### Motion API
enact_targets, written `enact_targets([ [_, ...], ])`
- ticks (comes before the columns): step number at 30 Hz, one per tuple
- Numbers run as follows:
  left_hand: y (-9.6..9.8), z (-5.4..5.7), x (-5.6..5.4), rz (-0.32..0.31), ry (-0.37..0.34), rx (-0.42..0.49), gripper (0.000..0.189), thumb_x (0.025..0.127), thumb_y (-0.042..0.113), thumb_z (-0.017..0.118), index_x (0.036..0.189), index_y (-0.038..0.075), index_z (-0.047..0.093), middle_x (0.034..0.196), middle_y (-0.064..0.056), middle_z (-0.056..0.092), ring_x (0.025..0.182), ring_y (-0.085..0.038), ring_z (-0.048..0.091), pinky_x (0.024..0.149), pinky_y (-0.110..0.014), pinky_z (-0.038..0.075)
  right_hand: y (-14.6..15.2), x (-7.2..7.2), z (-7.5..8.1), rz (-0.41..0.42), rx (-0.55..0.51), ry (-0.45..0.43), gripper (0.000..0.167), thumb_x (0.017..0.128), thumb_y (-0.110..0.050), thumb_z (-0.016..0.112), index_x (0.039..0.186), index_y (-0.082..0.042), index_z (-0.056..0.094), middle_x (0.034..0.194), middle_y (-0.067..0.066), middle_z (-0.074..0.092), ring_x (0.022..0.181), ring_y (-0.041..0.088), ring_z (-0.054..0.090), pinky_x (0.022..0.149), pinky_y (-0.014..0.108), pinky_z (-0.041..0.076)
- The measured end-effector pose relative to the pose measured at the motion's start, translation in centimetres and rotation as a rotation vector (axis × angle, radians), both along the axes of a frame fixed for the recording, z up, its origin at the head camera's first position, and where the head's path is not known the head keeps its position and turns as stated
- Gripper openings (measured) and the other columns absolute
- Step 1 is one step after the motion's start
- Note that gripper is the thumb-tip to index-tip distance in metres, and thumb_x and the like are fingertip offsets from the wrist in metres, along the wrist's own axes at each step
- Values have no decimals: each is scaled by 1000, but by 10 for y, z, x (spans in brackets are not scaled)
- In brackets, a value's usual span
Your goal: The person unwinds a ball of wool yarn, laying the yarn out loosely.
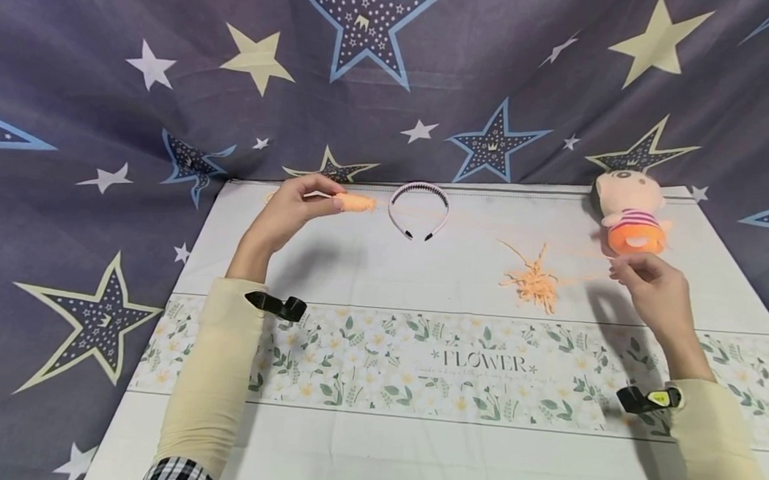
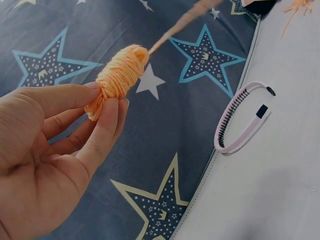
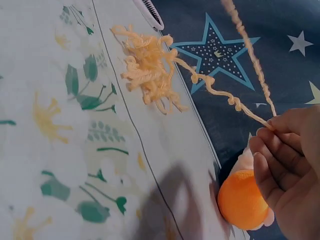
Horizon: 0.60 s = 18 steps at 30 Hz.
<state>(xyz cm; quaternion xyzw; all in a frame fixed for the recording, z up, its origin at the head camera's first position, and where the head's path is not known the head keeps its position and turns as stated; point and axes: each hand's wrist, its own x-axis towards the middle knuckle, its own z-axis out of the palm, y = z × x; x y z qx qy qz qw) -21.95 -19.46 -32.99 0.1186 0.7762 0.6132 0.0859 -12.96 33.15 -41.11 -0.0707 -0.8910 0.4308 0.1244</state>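
My left hand (image 1: 289, 211) pinches one end of a small wound bundle of orange yarn (image 2: 120, 75) between thumb and fingertips, raised above the far left of the table. From the bundle's other end a yarn strand (image 2: 177, 29) runs across to my right hand (image 1: 657, 292). There the thumb and forefinger pinch the strand, shown close up in the right wrist view. Past that pinch, a kinked length of yarn (image 3: 216, 90) leads down to a loose, tangled yarn heap (image 1: 535, 284) lying on the tablecloth.
A pale pink headband (image 1: 421, 187) with dark tips lies at the table's back edge, between the hands. A plush doll (image 1: 637, 211) in orange shorts leans at the back right, just beyond my right hand. Behind the white tablecloth (image 1: 411, 454) hangs a star-patterned curtain (image 1: 447, 75).
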Motion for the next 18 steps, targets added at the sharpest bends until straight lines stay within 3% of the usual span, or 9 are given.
enact_targets([
  [7, 1, 1, 1, -8, 9, 12, 20, 87, 10, 70, 106, 5, 65, 112, -2, 59, 97, -14, 63, 87, -28, 51, -1, -2, -3, 62, 83, -32, 31, 95, -31, 60, 105, -2, 66, 74, -31, 56, 72, -14, 52, 62, 7, 41],
  [15, 7, 0, 3, -30, 3, 11, 20, 87, 11, 71, 105, 6, 66, 113, -3, 61, 97, -16, 63, 89, -30, 50, -19, -8, -8, 202, 131, 9, 20, 94, -17, 62, 100, 0, 68, 83, 0, 68, 71, -14, 54, 63, 4, 43],
  [18, 12, 0, 4, -57, -2, 9, 20, 87, 11, 70, 106, 5, 65, 113, -5, 63, 98, -16, 64, 91, -31, 50, -24, -11, -10, 239, 120, 26, 17, 93, -15, 63, 99, -1, 69, 86, 1, 69, 73, -15, 54, 65, 4, 43],
])
